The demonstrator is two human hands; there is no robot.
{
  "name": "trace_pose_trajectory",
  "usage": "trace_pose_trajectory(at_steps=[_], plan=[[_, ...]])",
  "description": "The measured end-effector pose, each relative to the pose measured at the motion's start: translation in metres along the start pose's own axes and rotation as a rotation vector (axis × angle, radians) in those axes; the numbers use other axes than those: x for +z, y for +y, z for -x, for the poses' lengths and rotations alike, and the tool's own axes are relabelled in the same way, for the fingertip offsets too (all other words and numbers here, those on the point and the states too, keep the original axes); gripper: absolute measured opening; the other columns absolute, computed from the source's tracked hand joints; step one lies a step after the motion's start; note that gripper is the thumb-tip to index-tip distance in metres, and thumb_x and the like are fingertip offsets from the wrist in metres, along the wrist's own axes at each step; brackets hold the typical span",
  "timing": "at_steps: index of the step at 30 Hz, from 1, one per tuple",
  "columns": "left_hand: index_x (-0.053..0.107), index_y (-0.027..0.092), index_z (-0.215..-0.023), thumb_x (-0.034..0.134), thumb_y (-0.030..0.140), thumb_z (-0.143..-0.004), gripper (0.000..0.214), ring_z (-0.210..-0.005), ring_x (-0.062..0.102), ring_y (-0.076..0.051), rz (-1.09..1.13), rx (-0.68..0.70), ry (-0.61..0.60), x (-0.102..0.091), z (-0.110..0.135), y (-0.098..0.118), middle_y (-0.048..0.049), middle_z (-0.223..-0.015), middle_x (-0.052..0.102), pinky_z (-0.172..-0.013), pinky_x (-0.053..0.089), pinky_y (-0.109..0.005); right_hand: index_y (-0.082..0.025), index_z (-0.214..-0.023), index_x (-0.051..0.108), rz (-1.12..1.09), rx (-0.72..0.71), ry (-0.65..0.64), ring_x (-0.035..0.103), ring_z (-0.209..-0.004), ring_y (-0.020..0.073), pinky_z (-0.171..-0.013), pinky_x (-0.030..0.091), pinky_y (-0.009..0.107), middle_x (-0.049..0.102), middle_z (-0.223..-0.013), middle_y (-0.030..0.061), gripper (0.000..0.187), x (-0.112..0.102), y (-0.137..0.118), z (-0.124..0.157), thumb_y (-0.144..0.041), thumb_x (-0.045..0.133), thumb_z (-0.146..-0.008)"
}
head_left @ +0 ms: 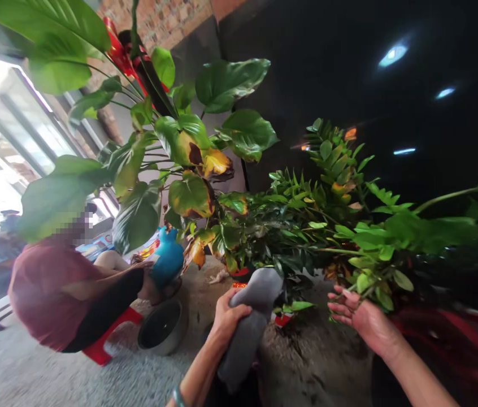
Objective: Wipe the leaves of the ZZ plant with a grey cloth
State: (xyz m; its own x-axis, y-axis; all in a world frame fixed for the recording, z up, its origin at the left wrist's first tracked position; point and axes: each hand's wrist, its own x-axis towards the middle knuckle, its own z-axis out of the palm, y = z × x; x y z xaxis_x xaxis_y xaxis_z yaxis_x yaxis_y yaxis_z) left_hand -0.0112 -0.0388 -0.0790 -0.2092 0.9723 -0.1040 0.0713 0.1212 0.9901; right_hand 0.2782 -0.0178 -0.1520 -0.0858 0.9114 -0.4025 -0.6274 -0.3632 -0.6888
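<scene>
My left hand (227, 321) is closed around a long grey cloth (251, 328), thumb on top. One end of it points up toward the plants and the other hangs down in front of me. My right hand (360, 316) is palm up with the fingers spread and slightly curled. Its fingertips are beside the low leaves of a green leafy plant (374, 240); whether they touch them I cannot tell. Between my hands, a small plant (294, 307) with a red-and-white base stands low on the ground.
A tall broad-leaved plant (188, 195) with yellowed, browned leaves rises ahead. At left, a person (59, 294) sits on a red stool (109, 336) beside a dark tub (160, 328) and a blue rounded object (166, 257). A black glossy wall (327, 62) stands behind the plants.
</scene>
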Motion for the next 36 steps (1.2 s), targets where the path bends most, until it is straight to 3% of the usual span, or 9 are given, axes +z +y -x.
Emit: trace_pose_trajectory(at_steps=[5, 8, 15, 18, 23, 26, 30, 32, 36], plan=[[0.064, 0.017, -0.086, 0.072, 0.028, -0.048, 0.04, -0.05, 0.054, -0.012, 0.138, 0.223, 0.252, -0.016, -0.011, 0.045, 0.0041, -0.059, 0.062, -0.049, 0.043, -0.021, -0.022, -0.08, 0.067, -0.033, -0.027, 0.011, 0.067, -0.063, 0.0237, -0.066, 0.052, 0.039, 0.072, -0.074, 0.0061, 0.019, -0.002, 0.0, 0.0, -0.027, 0.067, -0.062], [0.061, 0.018, -0.094, 0.073, 0.031, -0.049, 0.049, -0.051, 0.056, -0.012, 0.214, 0.225, 0.293, -0.01, -0.03, 0.054, 0.0036, -0.064, 0.064, -0.051, 0.045, -0.022, -0.021, -0.08, 0.067, -0.074, -0.042, 0.018, 0.067, -0.068, 0.0241, -0.072, 0.052, 0.041, 0.072, -0.075, 0.0066, 0.019, 0.004, 0.002, -0.001, -0.026, 0.066, -0.062], [0.065, 0.018, -0.073, 0.067, 0.022, -0.044, 0.03, -0.045, 0.047, -0.012, 0.054, 0.068, -0.002, 0.03, 0.011, 0.014, 0.0043, -0.05, 0.056, -0.044, 0.037, -0.022, -0.021, -0.083, 0.066, -0.067, -0.04, 0.004, 0.068, -0.072, 0.0261, -0.076, 0.05, 0.043, 0.072, -0.079, 0.0084, 0.023, 0.005, 0.004, -0.001, -0.029, 0.067, -0.061], [0.067, 0.019, -0.068, 0.069, 0.015, -0.041, 0.028, -0.063, 0.056, -0.017, 0.013, 0.299, -0.027, 0.039, 0.023, 0.044, 0.001, -0.065, 0.065, -0.059, 0.044, -0.024, -0.022, -0.08, 0.065, -0.072, -0.073, 0.016, 0.066, -0.068, 0.0251, -0.074, 0.05, 0.043, 0.071, -0.073, 0.0064, 0.021, 0.002, 0.005, -0.002, -0.03, 0.07, -0.06], [0.067, 0.02, -0.085, 0.07, 0.024, -0.051, 0.035, -0.065, 0.054, -0.015, 0.029, 0.464, 0.125, 0.044, -0.021, 0.087, 0.0024, -0.07, 0.063, -0.06, 0.043, -0.023, -0.021, -0.082, 0.067, -0.098, -0.097, -0.04, 0.067, -0.071, 0.0262, -0.076, 0.05, 0.044, 0.072, -0.079, 0.0084, 0.023, 0.0, 0.009, -0.006, -0.035, 0.069, -0.064], [0.067, 0.019, -0.086, 0.068, 0.023, -0.051, 0.035, -0.058, 0.051, -0.013, -0.042, 0.394, 0.08, 0.047, -0.039, 0.063, 0.0036, -0.066, 0.06, -0.054, 0.041, -0.021, -0.021, -0.083, 0.067, -0.103, -0.09, -0.041, 0.067, -0.07, 0.0261, -0.072, 0.05, 0.042, 0.072, -0.079, 0.0084, 0.021, 0.0, 0.009, -0.006, -0.035, 0.066, -0.067], [0.07, 0.019, -0.073, 0.065, 0.012, -0.046, 0.029, -0.056, 0.05, -0.013, -0.222, 0.23, -0.265, 0.044, -0.028, 0.031, 0.0035, -0.06, 0.06, -0.052, 0.04, -0.022, -0.02, -0.084, 0.068, -0.085, -0.075, -0.039, 0.067, -0.068, 0.0255, -0.068, 0.05, 0.038, 0.072, -0.078, 0.0092, 0.024, 0.001, 0.006, -0.002, -0.032, 0.07, -0.063], [0.071, 0.018, -0.074, 0.065, 0.011, -0.046, 0.03, -0.061, 0.053, -0.015, -0.21, 0.266, -0.342, 0.042, -0.022, 0.041, 0.0015, -0.066, 0.063, -0.056, 0.043, -0.023, -0.019, -0.083, 0.068, -0.092, -0.082, -0.043, 0.066, -0.067, 0.0246, -0.067, 0.049, 0.037, 0.072, -0.076, 0.0095, 0.027, 0.001, 0.005, 0.0, -0.033, 0.072, -0.06], [0.07, 0.018, -0.084, 0.07, 0.018, -0.051, 0.033, -0.076, 0.057, -0.018, -0.083, 0.517, -0.164, 0.05, -0.039, 0.091, -0.0014, -0.08, 0.066, -0.069, 0.046, -0.024, -0.018, -0.082, 0.069, -0.115, -0.07, -0.059, 0.066, -0.07, 0.0256, -0.071, 0.048, 0.04, 0.072, -0.077, 0.0098, 0.033, 0.001, 0.002, 0.0, -0.035, 0.075, -0.054]])
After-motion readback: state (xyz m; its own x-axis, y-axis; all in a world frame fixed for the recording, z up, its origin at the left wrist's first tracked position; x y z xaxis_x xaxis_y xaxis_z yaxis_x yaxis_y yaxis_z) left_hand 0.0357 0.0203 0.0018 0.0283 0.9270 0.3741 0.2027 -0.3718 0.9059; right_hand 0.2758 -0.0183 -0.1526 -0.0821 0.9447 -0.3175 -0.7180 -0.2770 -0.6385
